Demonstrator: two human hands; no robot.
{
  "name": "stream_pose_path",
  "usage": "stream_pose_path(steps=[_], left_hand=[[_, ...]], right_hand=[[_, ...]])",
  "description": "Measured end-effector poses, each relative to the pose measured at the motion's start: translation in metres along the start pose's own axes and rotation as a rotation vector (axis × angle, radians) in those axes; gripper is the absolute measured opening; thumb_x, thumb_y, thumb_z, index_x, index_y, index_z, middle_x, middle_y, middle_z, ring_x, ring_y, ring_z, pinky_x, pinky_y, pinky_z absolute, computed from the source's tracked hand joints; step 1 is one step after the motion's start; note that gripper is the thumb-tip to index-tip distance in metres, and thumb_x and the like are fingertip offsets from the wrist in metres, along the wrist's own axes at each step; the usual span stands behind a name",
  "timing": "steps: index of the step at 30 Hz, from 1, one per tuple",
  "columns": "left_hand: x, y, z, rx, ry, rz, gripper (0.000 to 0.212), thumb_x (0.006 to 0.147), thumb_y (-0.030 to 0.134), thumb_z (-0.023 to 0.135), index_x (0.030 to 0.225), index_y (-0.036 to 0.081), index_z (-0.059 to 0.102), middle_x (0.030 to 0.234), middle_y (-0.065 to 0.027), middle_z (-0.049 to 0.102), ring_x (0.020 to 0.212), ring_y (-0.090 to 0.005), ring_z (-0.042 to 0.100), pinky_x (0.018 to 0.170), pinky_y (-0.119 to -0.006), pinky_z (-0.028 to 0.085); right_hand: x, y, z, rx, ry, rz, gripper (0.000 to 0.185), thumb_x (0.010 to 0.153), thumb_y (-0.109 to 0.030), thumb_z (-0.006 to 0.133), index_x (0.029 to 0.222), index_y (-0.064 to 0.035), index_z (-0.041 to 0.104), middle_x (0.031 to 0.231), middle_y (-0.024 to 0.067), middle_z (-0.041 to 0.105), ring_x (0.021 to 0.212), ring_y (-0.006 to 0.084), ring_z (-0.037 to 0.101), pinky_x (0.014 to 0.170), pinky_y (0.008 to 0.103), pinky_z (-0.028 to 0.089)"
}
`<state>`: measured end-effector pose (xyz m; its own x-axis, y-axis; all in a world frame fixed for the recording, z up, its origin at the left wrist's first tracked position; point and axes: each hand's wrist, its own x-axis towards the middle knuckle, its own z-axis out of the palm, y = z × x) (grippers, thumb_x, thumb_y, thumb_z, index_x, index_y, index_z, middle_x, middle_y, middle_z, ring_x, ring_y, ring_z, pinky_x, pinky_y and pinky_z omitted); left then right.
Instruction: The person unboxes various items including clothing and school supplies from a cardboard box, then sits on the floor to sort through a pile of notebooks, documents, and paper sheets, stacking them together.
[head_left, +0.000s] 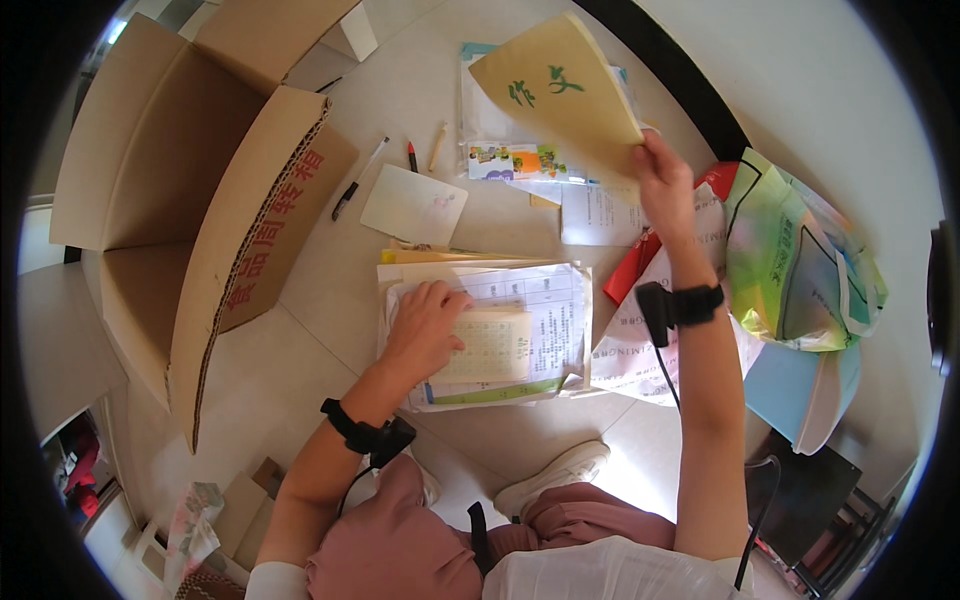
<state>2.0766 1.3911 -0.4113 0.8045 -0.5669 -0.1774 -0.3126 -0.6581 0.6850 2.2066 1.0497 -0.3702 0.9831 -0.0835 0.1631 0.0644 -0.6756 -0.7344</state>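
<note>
My right hand (664, 180) grips the lower right corner of a tan paper exercise book (555, 90), with large green characters on its cover. The book is raised over a clear plastic document folder (472, 112) on the floor and hides much of it. My left hand (427, 326) rests on a stack of papers and books (559, 322), fingers bent and thumb apart. Under its fingertips and thumb lies the left part of a small yellowish booklet (495, 346) with a printed grid. Printed sheets with tables lie beneath the booklet.
A large open cardboard box (255, 225) stands at left. Near it lie a black pen (360, 180), a red pen (412, 156), a wooden pencil (437, 146) and a pale card (414, 204). At right are a white printed bag (637, 360), a green shopping bag (780, 262) and a blue bin (795, 390).
</note>
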Motion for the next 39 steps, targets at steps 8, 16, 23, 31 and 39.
stream_pose_path(steps=[8,16,23,31,39], left_hand=[[-0.016,-0.047,-0.026,-0.956,0.080,-0.292,0.055,0.087,0.025,0.070,0.134,0.007,0.047,0.131,-0.0090,0.052,0.121,-0.0213,0.050,0.102,-0.036,0.041],[-0.018,-0.050,-0.047,-1.144,0.088,-0.380,0.053,0.095,0.030,0.062,0.138,0.005,0.043,0.135,-0.0103,0.052,0.125,-0.0228,0.051,0.105,-0.036,0.041],[-0.013,-0.010,-0.021,-0.153,0.027,-0.093,0.064,0.066,0.015,0.082,0.122,0.004,0.052,0.113,-0.0108,0.054,0.112,-0.0301,0.052,0.096,-0.039,0.043],[-0.002,0.007,-0.005,0.219,-0.116,-0.187,0.059,0.056,0.017,0.087,0.106,0.007,0.058,0.103,-0.0096,0.051,0.107,-0.0298,0.047,0.088,-0.039,0.034],[-0.020,0.004,-0.031,-0.166,-0.307,-0.086,0.033,0.065,0.009,0.081,0.083,0.005,0.053,0.090,-0.0091,0.058,0.088,-0.0279,0.057,0.075,-0.037,0.042]], right_hand=[[-0.055,-0.064,-0.039,0.942,-0.572,0.387,0.027,0.098,-0.013,0.055,0.121,0.0002,0.060,0.110,0.0018,0.066,0.100,0.0104,0.060,0.089,0.0253,0.046],[-0.097,-0.049,-0.006,0.485,-1.184,0.332,0.022,0.094,-0.012,0.058,0.113,-0.0011,0.062,0.104,0.0047,0.067,0.096,0.0154,0.060,0.088,0.0299,0.046],[-0.105,-0.009,0.002,-0.260,-0.844,0.224,0.023,0.087,-0.012,0.054,0.108,-0.0045,0.062,0.094,0.0206,0.066,0.091,0.0345,0.064,0.080,0.0405,0.049],[-0.084,-0.006,-0.034,-0.376,-0.556,0.199,0.019,0.088,-0.011,0.053,0.105,-0.0059,0.061,0.089,0.0155,0.067,0.087,0.0357,0.063,0.077,0.0412,0.049],[-0.075,0.002,-0.064,-0.196,-0.455,0.165,0.015,0.087,-0.003,0.055,0.101,-0.0014,0.060,0.086,0.0143,0.064,0.082,0.0258,0.062,0.075,0.0332,0.047]])
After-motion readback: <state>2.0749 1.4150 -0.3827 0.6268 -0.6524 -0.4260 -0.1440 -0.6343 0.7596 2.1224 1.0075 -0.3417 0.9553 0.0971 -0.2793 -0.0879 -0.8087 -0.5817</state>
